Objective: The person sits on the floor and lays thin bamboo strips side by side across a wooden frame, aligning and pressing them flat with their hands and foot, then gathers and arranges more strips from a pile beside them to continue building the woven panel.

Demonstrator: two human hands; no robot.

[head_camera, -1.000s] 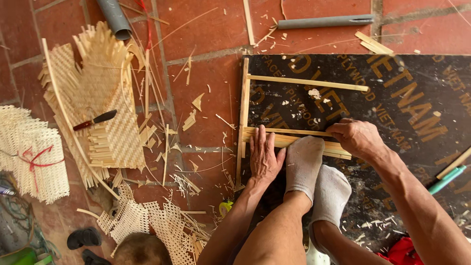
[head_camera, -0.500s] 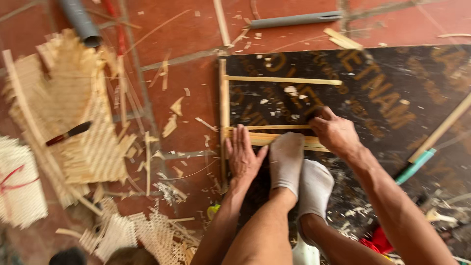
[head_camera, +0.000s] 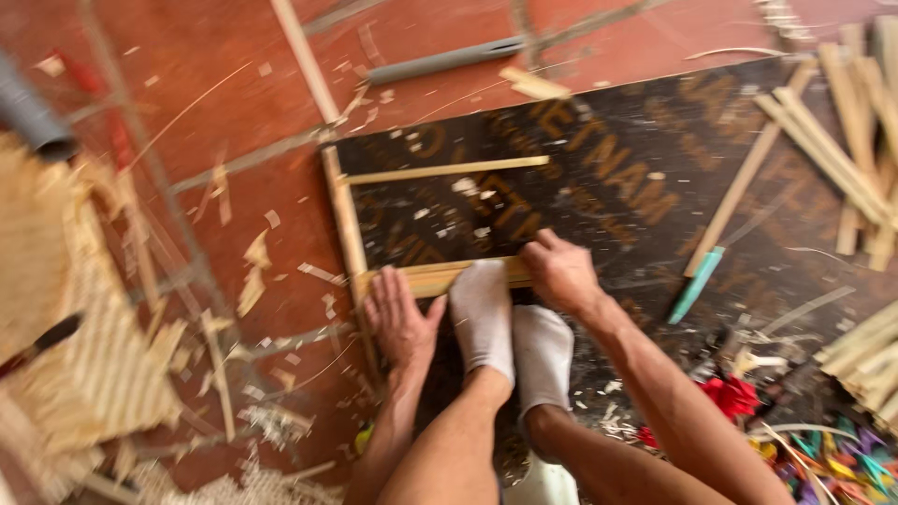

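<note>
My left hand (head_camera: 398,318) lies flat, fingers spread, pressing the left end of a bundle of bamboo slats (head_camera: 426,277) on a dark board (head_camera: 599,187). My right hand (head_camera: 559,271) is curled over the right end of the same slats. A foot in a white sock (head_camera: 482,313) stands on the slats between my hands, and a second socked foot (head_camera: 543,355) rests just behind it. A long upright slat (head_camera: 344,220) and a cross slat (head_camera: 444,172) form a frame with the bundle.
Loose bamboo strips (head_camera: 842,131) pile at the right, with more at the lower right (head_camera: 865,351). A teal-handled tool (head_camera: 697,283) lies on the board. Woven bamboo mats (head_camera: 84,346) and a knife (head_camera: 37,344) sit at the left. Grey pipe (head_camera: 440,62) lies behind. Shavings litter the red tiles.
The view has swung to the right, bringing the strip pile at right into sight. Both hands and the feet stay on the slat bundle.
</note>
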